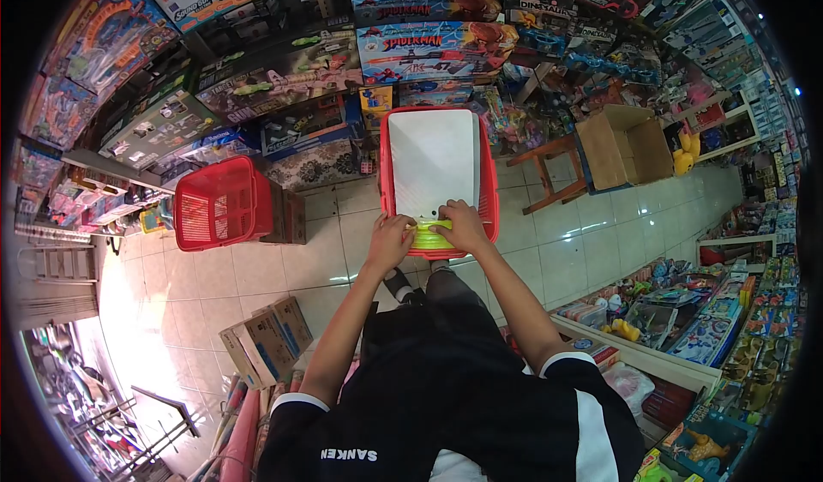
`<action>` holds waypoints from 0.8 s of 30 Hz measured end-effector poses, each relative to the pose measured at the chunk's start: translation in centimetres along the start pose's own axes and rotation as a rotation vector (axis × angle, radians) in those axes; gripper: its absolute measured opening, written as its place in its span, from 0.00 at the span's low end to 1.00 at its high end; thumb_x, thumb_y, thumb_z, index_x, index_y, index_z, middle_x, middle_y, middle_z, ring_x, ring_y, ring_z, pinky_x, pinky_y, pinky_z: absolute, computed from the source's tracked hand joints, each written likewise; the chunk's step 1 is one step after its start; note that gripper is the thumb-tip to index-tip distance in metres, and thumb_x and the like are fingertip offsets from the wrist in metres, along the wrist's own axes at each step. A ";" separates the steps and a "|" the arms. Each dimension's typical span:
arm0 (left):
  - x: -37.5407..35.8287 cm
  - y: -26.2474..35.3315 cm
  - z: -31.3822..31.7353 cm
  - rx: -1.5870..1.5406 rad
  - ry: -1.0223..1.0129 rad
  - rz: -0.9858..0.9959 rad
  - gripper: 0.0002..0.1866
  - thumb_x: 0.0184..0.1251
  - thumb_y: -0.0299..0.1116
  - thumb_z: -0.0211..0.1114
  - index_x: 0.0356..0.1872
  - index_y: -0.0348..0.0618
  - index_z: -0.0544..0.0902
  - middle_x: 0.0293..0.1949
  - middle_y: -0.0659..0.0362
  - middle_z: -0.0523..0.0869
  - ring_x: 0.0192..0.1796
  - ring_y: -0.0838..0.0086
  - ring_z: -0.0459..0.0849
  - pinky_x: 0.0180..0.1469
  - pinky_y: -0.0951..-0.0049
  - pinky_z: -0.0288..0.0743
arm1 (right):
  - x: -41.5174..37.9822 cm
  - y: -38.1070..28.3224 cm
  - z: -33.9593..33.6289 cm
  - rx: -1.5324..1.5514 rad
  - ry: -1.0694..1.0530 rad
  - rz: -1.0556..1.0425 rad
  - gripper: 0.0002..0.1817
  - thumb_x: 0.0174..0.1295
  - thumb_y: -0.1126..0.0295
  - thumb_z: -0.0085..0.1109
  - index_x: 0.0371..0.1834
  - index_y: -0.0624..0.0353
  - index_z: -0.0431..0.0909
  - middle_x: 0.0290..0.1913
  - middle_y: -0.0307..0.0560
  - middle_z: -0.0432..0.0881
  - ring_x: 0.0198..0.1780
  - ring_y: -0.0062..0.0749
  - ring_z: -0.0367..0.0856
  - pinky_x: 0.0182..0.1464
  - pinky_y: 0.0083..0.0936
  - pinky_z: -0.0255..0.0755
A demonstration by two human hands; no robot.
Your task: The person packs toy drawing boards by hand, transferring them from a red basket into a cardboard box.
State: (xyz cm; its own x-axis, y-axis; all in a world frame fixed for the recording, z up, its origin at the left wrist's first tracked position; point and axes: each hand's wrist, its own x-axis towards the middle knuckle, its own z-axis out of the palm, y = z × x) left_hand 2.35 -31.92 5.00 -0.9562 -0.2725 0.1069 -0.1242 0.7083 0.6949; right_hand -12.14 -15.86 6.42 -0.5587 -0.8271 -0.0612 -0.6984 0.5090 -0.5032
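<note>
A red plastic basket (387, 152) stands in front of me, with a flat white board (435, 156) lying across its top. At the near end of the basket is a bright yellow-green bundle (431, 238), glossy and made of thin strips or folds; its exact kind cannot be made out. My left hand (394, 236) has its fingers bent onto the left end of this bundle. From the other side, my right hand (463, 227) grips the bundle's right part, thumb and fingers closed near the board's lower edge. The basket's contents under the board are hidden.
Another red basket (225, 203) stands to the left by a cardboard box. An open carton (626, 148) sits at the right near a wooden stool (549, 178). Boxed toys (429, 49) fill the shelves ahead. Flat cartons (267, 342) lean at the lower left; toy displays line the right.
</note>
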 end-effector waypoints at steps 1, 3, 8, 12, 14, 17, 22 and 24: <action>-0.1 -0.1 0.0 -0.011 -0.001 -0.002 0.10 0.64 0.32 0.60 0.44 0.42 0.80 0.40 0.56 0.84 0.49 0.61 0.82 0.70 0.54 0.57 | -0.2 -0.3 0.0 0.005 -0.018 -0.020 0.15 0.55 0.59 0.67 0.33 0.59 0.78 0.36 0.46 0.76 0.46 0.45 0.74 0.45 0.40 0.70; -0.2 -0.3 0.1 -0.024 -0.003 0.001 0.09 0.64 0.32 0.60 0.43 0.43 0.80 0.40 0.56 0.84 0.49 0.62 0.82 0.69 0.55 0.58 | -0.4 -0.7 0.0 0.016 -0.010 -0.012 0.14 0.57 0.60 0.66 0.33 0.59 0.77 0.37 0.47 0.76 0.46 0.46 0.75 0.45 0.41 0.70; -0.2 -0.6 -0.1 0.005 -0.063 -0.016 0.12 0.68 0.39 0.61 0.46 0.45 0.81 0.46 0.56 0.85 0.55 0.64 0.81 0.71 0.55 0.55 | -0.7 0.6 2.0 0.194 0.048 0.101 0.11 0.60 0.63 0.63 0.35 0.60 0.77 0.40 0.49 0.78 0.47 0.49 0.77 0.49 0.41 0.70; 0.7 -0.5 1.2 0.063 -0.032 -0.054 0.12 0.66 0.41 0.62 0.43 0.46 0.83 0.42 0.58 0.87 0.51 0.66 0.82 0.69 0.55 0.55 | -1.1 1.1 1.6 0.214 -0.006 0.138 0.11 0.62 0.65 0.60 0.40 0.62 0.80 0.41 0.52 0.83 0.47 0.49 0.81 0.50 0.40 0.72; 1.1 -0.7 1.9 0.138 -0.016 -0.092 0.11 0.65 0.43 0.63 0.38 0.48 0.86 0.36 0.60 0.87 0.47 0.68 0.83 0.65 0.55 0.56 | -1.2 1.0 1.5 0.244 -0.034 0.173 0.11 0.62 0.66 0.60 0.41 0.62 0.81 0.41 0.53 0.84 0.47 0.49 0.82 0.50 0.39 0.73; 1.8 -0.2 1.5 0.119 0.006 -0.093 0.11 0.64 0.42 0.64 0.33 0.47 0.87 0.33 0.61 0.87 0.44 0.69 0.83 0.64 0.53 0.57 | -1.1 0.9 1.9 0.219 0.038 0.162 0.11 0.63 0.66 0.59 0.40 0.63 0.81 0.38 0.54 0.85 0.44 0.49 0.82 0.48 0.39 0.74; 2.9 -0.6 2.1 0.109 0.012 -0.132 0.10 0.63 0.40 0.64 0.31 0.46 0.87 0.32 0.58 0.87 0.43 0.67 0.83 0.64 0.53 0.56 | -1.9 0.6 1.7 0.153 0.182 0.132 0.11 0.62 0.67 0.58 0.43 0.58 0.82 0.43 0.51 0.84 0.48 0.49 0.80 0.53 0.42 0.71; 3.2 -0.8 2.4 0.106 0.026 -0.124 0.10 0.63 0.39 0.64 0.31 0.45 0.87 0.32 0.58 0.86 0.43 0.66 0.83 0.64 0.52 0.55 | -2.1 0.7 1.5 0.155 0.220 0.156 0.11 0.61 0.67 0.59 0.44 0.58 0.82 0.45 0.51 0.83 0.49 0.49 0.79 0.54 0.42 0.71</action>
State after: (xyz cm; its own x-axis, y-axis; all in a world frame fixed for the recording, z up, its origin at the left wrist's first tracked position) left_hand -1.22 -31.81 3.03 -0.9249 -0.3776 0.0443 -0.2692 0.7329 0.6248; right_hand -10.78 -14.07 4.91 -0.7490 -0.6618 0.0310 -0.5292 0.5694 -0.6290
